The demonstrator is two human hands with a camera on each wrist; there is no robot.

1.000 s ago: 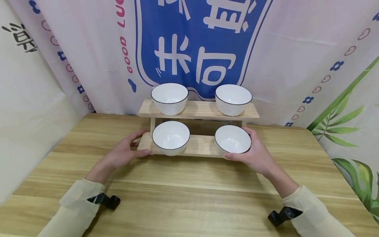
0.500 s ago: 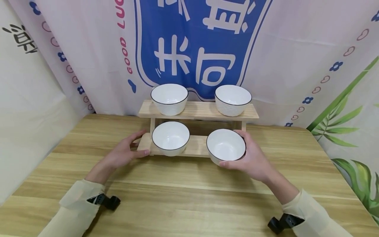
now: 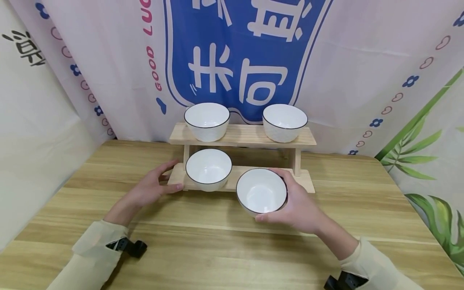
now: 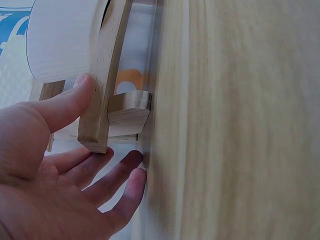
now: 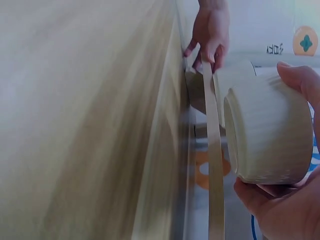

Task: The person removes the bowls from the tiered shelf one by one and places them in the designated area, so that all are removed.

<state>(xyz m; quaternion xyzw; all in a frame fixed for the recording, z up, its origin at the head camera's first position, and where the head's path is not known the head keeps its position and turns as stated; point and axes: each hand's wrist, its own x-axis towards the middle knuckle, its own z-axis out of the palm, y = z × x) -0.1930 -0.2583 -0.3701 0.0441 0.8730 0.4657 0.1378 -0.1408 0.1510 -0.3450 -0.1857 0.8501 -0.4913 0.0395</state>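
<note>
My right hand (image 3: 299,207) grips a white bowl (image 3: 261,191) with a dark rim, thumb on its near side and fingers behind. In the right wrist view this held bowl (image 5: 272,132) is off the shelf, its base apart from the board. At the left end of a two-tier wooden rack (image 3: 306,181), my left hand (image 3: 152,186) holds the lower board. The left wrist view has the thumb on the board (image 4: 95,117) and fingertips at its end and underside. A second white bowl (image 3: 209,169) sits on the lower tier, near the left hand.
Two more white bowls stand on the upper tier, one left (image 3: 207,121) and one right (image 3: 284,122). The rack rests at the back of a wood-grain table (image 3: 203,249), before a printed curtain (image 3: 344,80).
My right hand has lifted the bowl off the right of the lower tier and brought it leftward and toward me. The left hand stays at the rack's end.
</note>
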